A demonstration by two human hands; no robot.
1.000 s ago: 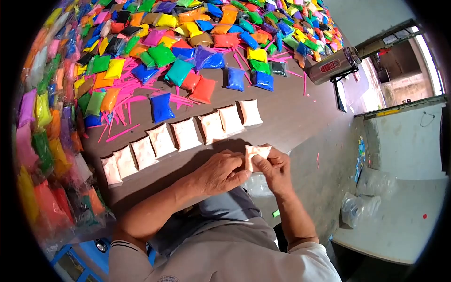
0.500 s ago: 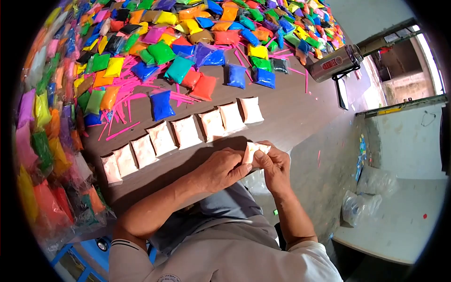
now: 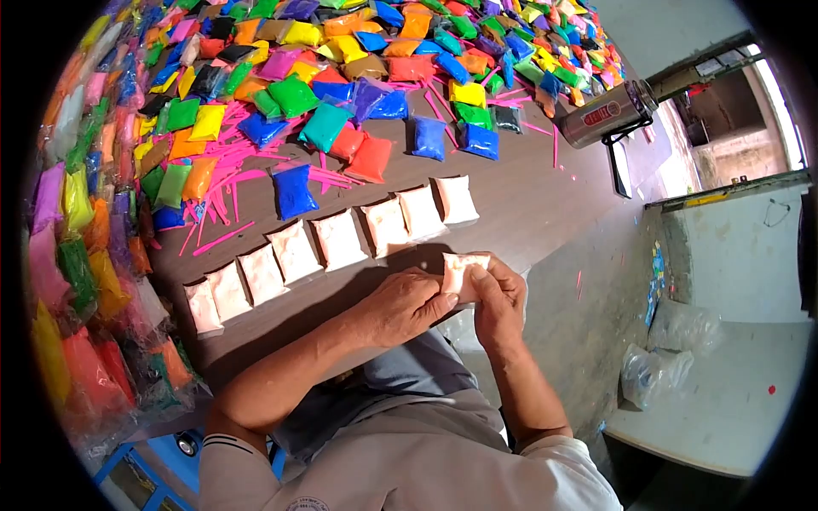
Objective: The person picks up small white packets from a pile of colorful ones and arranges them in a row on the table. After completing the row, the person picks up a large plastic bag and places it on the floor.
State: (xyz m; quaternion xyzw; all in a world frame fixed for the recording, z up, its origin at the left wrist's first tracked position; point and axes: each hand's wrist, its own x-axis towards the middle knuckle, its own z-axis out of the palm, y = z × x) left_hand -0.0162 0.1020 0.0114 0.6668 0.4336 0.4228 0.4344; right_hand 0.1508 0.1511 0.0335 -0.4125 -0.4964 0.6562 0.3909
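Note:
A small clear packet of pale peach, clay-like material [image 3: 461,274] is pinched between my two hands near the table's front edge. My right hand [image 3: 500,308] grips its right side, thumb lying across the front and fingers behind. My left hand [image 3: 407,305] is closed at the packet's lower left, its thumb pointing at the packet; the other fingertips are partly hidden. Beyond my hands, several matching peach packets [image 3: 339,239] lie in a slanting row on the brown table [image 3: 511,192].
A blue packet [image 3: 295,192] lies behind the row. Pink plastic sticks [image 3: 234,175] and a heap of coloured packets [image 3: 324,128] cover the far side. More bagged packets [image 3: 94,366] are piled at left. A metal flask [image 3: 607,115] and a phone [image 3: 619,170] are at right.
The packet in my hands has tipped up, so more of its front face shows. My right hand has shifted its fingers slightly, and my left hand has barely moved.

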